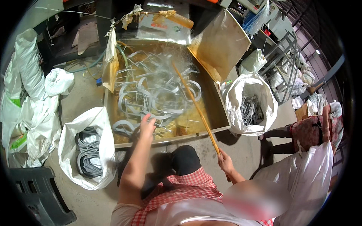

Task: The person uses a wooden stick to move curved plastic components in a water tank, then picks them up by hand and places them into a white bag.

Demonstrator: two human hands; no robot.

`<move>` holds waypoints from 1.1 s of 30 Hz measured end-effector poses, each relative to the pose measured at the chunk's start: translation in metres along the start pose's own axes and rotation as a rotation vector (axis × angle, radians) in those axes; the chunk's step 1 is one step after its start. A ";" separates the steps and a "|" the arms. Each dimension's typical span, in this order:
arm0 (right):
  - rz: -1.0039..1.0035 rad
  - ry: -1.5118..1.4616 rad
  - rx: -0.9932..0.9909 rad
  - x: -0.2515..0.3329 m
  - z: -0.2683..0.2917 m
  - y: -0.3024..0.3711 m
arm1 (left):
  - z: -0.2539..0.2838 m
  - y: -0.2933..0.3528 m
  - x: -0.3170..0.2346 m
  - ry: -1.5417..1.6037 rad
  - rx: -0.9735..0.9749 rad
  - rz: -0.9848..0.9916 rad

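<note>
Holding a long yellow stick (pixel 196 105), the right hand (pixel 225 162) has its fingers wrapped tight near the low end. The stick leans over gray strips (pixel 167 111) piled in a wide, wet tub (pixel 166 140). The left hand (pixel 147 127) bends its fingers at the strips' near side; I cannot tell if they grip any. A white sack (pixel 66 141) stands left.
</note>
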State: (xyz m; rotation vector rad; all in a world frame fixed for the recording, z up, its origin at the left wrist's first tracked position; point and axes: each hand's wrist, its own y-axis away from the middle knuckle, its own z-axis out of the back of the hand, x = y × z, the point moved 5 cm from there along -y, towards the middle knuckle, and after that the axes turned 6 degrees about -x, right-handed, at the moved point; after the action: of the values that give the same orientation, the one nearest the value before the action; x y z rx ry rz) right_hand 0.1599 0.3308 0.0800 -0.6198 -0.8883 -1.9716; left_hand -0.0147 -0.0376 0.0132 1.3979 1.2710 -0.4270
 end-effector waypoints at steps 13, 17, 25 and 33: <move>0.368 0.601 -0.055 0.003 -0.096 -0.192 | -0.005 -0.016 0.009 0.005 0.002 -0.007; 0.263 0.647 0.056 0.042 -0.105 -0.176 | -0.009 -0.012 -0.004 -0.013 0.048 -0.037; 0.109 0.382 -0.054 -0.049 -0.025 -0.082 | -0.041 -0.006 0.019 -0.007 0.109 0.015; 0.316 0.247 -0.031 -0.029 -0.040 -0.055 | -0.158 0.114 -0.038 -1.241 0.892 -0.692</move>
State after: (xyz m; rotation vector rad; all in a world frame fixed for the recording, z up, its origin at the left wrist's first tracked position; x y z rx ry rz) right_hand 0.1243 0.3352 0.0155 -0.4875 -0.5708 -1.7325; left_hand 0.0057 0.1094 0.1455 0.9059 0.4083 -2.1304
